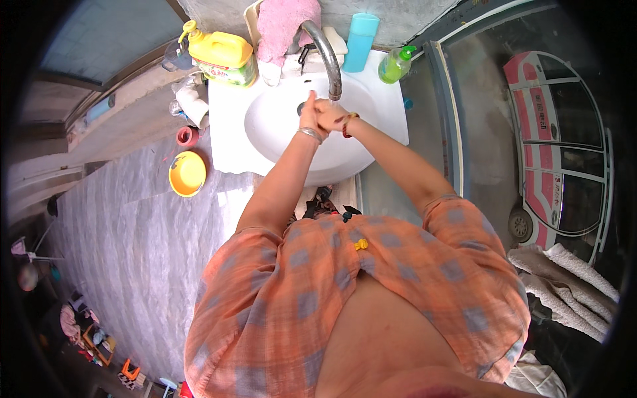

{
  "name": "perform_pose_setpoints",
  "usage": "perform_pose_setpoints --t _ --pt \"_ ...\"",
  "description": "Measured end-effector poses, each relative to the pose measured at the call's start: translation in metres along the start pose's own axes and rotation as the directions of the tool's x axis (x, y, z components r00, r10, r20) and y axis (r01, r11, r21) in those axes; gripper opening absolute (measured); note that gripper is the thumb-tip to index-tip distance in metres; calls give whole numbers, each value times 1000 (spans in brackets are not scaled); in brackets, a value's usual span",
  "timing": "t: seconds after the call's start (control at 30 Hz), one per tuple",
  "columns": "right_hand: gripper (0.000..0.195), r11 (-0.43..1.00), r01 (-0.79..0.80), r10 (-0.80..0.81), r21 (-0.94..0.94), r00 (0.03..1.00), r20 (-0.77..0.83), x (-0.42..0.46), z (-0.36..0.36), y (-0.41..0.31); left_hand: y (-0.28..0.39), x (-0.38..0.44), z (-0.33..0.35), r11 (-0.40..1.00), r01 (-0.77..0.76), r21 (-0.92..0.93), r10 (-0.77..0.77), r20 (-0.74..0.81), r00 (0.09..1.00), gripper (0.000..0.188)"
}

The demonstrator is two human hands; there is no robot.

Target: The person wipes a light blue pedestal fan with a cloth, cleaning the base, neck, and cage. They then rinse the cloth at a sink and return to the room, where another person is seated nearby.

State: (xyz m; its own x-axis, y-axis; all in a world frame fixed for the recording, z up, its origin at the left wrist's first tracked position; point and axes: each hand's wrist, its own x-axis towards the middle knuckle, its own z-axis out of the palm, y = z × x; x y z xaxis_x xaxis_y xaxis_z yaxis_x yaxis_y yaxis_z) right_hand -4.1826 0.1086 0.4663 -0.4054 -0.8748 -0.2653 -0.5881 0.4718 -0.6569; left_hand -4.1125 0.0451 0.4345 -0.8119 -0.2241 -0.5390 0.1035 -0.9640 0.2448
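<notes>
Over the white washbasin (pixel 271 149), my left hand (pixel 309 113) and my right hand (pixel 330 113) are pressed together, just below the mouth of a curved metal faucet (pixel 326 49). The left wrist bears a silver bracelet (pixel 311 133); a red beaded bracelet (pixel 347 125) circles the right wrist. No object shows between the palms, though the contact side is hidden. A dark drain shows beside the left hand. Along the basin's back rim stand a yellow pump jug (pixel 222 57), a pink towel (pixel 278 25) draped by the faucet, a turquoise bottle (pixel 360 42) and a green pump bottle (pixel 394 64).
A yellow plastic bowl (pixel 187 174) and a red roll of tape or tubing (pixel 187 136) lie left of the basin. A glass panel (pixel 398 174) in a metal frame rises at the right. Beyond it are a pink and white vehicle (pixel 542 149) and draped towels (pixel 562 288).
</notes>
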Motion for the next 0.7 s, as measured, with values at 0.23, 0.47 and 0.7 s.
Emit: perform_pose_setpoints --t 0.23,0.47,0.7 --pt "27 -353 19 205 936 977 58 -16 -24 -18 2 -21 61 857 -175 -485 123 -138 983 31" --pt "22 -449 -151 53 881 979 195 -14 -7 -16 -13 -27 66 721 -466 513 442 176 879 30" --pt "24 -277 -223 285 935 910 302 -21 -21 -41 24 -13 30 46 -425 904 612 311 727 35"
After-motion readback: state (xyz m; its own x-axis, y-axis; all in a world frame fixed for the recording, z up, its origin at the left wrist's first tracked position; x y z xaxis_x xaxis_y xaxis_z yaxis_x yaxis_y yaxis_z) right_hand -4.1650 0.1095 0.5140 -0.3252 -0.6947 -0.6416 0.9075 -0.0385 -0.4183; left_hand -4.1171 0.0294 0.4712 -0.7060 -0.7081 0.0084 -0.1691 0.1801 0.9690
